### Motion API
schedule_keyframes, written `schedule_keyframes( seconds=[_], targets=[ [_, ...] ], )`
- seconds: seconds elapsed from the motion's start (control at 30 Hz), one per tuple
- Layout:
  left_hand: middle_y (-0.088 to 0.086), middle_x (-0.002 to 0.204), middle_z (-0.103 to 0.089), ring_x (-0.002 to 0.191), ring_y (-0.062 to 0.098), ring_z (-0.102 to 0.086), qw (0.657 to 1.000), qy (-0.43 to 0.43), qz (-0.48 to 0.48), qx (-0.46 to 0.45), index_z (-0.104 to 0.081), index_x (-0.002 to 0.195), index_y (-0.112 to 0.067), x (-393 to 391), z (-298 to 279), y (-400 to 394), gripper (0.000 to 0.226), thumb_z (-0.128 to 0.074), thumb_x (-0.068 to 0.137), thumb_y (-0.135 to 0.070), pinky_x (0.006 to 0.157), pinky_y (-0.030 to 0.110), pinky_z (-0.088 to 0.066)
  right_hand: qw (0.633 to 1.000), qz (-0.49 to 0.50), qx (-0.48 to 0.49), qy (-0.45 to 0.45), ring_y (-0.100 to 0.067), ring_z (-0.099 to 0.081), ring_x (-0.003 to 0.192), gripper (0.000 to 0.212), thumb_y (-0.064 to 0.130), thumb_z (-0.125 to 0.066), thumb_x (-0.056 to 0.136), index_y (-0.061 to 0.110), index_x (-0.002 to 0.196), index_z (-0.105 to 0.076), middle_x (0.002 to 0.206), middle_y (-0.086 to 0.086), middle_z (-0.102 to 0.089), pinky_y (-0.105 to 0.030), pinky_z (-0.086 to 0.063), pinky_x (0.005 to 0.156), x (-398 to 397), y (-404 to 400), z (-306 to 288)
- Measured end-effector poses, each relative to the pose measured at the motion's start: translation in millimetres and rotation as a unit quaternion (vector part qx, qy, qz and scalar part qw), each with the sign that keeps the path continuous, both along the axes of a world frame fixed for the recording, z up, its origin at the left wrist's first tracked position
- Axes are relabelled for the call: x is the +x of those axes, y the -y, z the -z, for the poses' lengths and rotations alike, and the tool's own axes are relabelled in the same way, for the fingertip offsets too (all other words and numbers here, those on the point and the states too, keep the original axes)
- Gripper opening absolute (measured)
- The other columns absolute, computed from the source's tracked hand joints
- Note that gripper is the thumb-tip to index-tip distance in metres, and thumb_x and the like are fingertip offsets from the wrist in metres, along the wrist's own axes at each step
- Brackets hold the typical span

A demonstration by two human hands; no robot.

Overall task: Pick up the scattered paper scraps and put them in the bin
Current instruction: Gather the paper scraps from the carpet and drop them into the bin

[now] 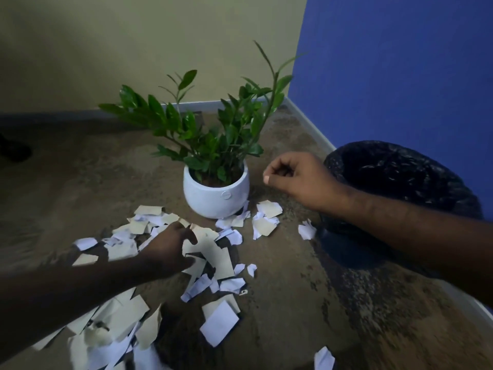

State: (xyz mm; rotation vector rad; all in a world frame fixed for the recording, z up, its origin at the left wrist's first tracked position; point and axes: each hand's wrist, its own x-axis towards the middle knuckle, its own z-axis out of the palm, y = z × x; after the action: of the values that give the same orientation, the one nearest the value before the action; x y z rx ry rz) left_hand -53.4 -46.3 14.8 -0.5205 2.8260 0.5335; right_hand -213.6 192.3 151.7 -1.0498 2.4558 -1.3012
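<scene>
Several torn white and cream paper scraps (213, 252) lie scattered over the brown floor, from the plant pot down to the bottom left. My left hand (170, 249) reaches low over the middle of the pile, fingers spread and touching a large cream scrap. My right hand (296, 177) hovers in the air between the pot and the bin, fingers curled loosely, with nothing visible in it. The bin (400, 182), lined with a black bag, stands at the right by the blue wall, partly hidden behind my right forearm.
A white round pot (216, 198) with a green leafy plant stands just behind the scraps. A cream wall runs along the back and a blue wall along the right, both with a pale skirting. A dark object (13, 150) sits at the far left.
</scene>
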Motion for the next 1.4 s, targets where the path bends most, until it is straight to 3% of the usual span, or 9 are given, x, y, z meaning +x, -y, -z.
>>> schedule_keyframes(
  seconds=[0.1, 0.3, 0.43, 0.57, 0.8, 0.93, 1.1, 1.27, 1.4],
  targets=[
    [0.002, 0.14, -0.036, 0.115, 0.022, -0.052, 0.997, 0.06, -0.031, -0.041, -0.05, 0.126, -0.034, 1.4, 17.7, 8.4, 0.07, -0.077, 0.066, -0.056, 0.09, 0.032, -0.043, 0.993, -0.045, 0.086, 0.065, -0.006, -0.058, 0.063, 0.012, 0.015, -0.076, 0.081, 0.007, 0.089, -0.072, 0.078, -0.004, -0.07, -0.023, -0.048, 0.062, 4.4, 13.5, 32.6],
    [0.007, 0.157, -0.021, 0.135, 0.034, -0.036, 0.997, 0.059, -0.049, -0.001, -0.033, 0.145, -0.031, -14.8, 43.6, 13.2, 0.097, -0.071, 0.063, -0.066, 0.104, 0.043, -0.038, 0.955, -0.018, 0.278, 0.101, -0.008, -0.056, 0.081, 0.039, 0.034, -0.084, 0.069, 0.027, 0.1, -0.061, 0.09, 0.013, -0.058, -0.014, -0.04, 0.06, 1.9, 18.7, 109.0],
    [0.008, 0.162, -0.009, 0.144, 0.038, -0.02, 0.995, 0.073, -0.055, 0.031, -0.018, 0.152, -0.028, -30.4, 58.8, 13.0, 0.112, -0.068, 0.062, -0.072, 0.112, 0.05, -0.033, 0.928, 0.026, 0.357, 0.105, -0.021, -0.051, 0.114, 0.094, 0.057, -0.081, 0.058, 0.025, 0.136, -0.038, 0.134, -0.004, -0.047, -0.032, -0.047, 0.086, -6.5, 24.6, 155.5],
    [0.001, 0.163, -0.003, 0.146, 0.036, -0.015, 0.992, 0.101, -0.058, 0.038, -0.013, 0.151, -0.031, -39.2, 71.9, 11.4, 0.119, -0.061, 0.056, -0.085, 0.109, 0.055, -0.034, 0.918, 0.1, 0.379, 0.061, -0.031, -0.037, 0.135, 0.114, 0.068, -0.079, 0.053, 0.025, 0.144, -0.024, 0.149, -0.011, -0.031, -0.046, -0.039, 0.107, -24.6, 39.6, 176.8],
    [-0.006, 0.16, -0.014, 0.142, 0.032, -0.016, 0.995, 0.071, -0.061, 0.03, -0.028, 0.136, -0.038, -38.4, 95.2, 8.4, 0.102, -0.058, 0.051, -0.086, 0.099, 0.058, -0.04, 0.895, 0.167, 0.4, 0.102, -0.045, -0.01, 0.144, 0.131, 0.077, -0.076, 0.047, 0.036, 0.15, -0.007, 0.158, -0.018, -0.01, -0.059, -0.018, 0.115, -71.9, 69.7, 199.1],
    [-0.006, 0.157, -0.018, 0.14, 0.03, -0.017, 0.996, 0.052, -0.067, 0.037, -0.027, 0.138, -0.04, -37.8, 101.2, 13.6, 0.102, -0.057, 0.053, -0.087, 0.097, 0.058, -0.04, 0.909, 0.076, 0.398, 0.094, -0.033, -0.001, 0.148, 0.127, 0.089, -0.064, 0.043, 0.036, 0.149, -0.019, 0.161, -0.007, -0.015, -0.054, -0.002, 0.118, -77.9, 86.4, 213.6],
    [-0.008, 0.149, -0.023, 0.135, 0.031, -0.022, 0.991, 0.004, -0.123, 0.052, -0.02, 0.136, -0.051, -41.6, 100.8, 10.6, 0.109, -0.051, 0.042, -0.097, 0.094, 0.057, -0.041, 0.913, 0.098, 0.389, 0.07, -0.032, -0.015, 0.143, 0.128, 0.102, -0.045, 0.024, 0.041, 0.137, -0.041, 0.153, -0.002, -0.03, -0.059, -0.02, 0.109, -51.0, 106.2, 231.4],
    [-0.006, 0.145, -0.031, 0.13, 0.03, -0.028, 0.995, 0.003, -0.093, 0.044, -0.022, 0.141, -0.048, -59.6, 95.8, 1.3, 0.11, -0.058, 0.046, -0.09, 0.091, 0.052, -0.042, 0.944, 0.127, 0.304, 0.024, -0.023, -0.027, 0.129, 0.074, 0.089, -0.058, 0.037, 0.043, 0.095, -0.054, 0.13, 0.008, -0.041, -0.047, -0.026, 0.098, -11.7, 99.4, 243.0],
    [-0.003, 0.133, -0.04, 0.121, 0.029, -0.035, 0.997, -0.007, -0.054, 0.055, -0.04, 0.133, -0.041, -57.5, 94.9, 0.6, 0.089, -0.067, 0.052, -0.068, 0.088, 0.044, -0.041, 0.951, 0.045, 0.305, -0.019, -0.025, -0.032, 0.124, 0.057, 0.069, -0.063, 0.061, 0.043, 0.111, -0.055, 0.128, 0.008, -0.043, -0.046, -0.028, 0.098, 19.0, 109.8, 244.4]
  ],
)
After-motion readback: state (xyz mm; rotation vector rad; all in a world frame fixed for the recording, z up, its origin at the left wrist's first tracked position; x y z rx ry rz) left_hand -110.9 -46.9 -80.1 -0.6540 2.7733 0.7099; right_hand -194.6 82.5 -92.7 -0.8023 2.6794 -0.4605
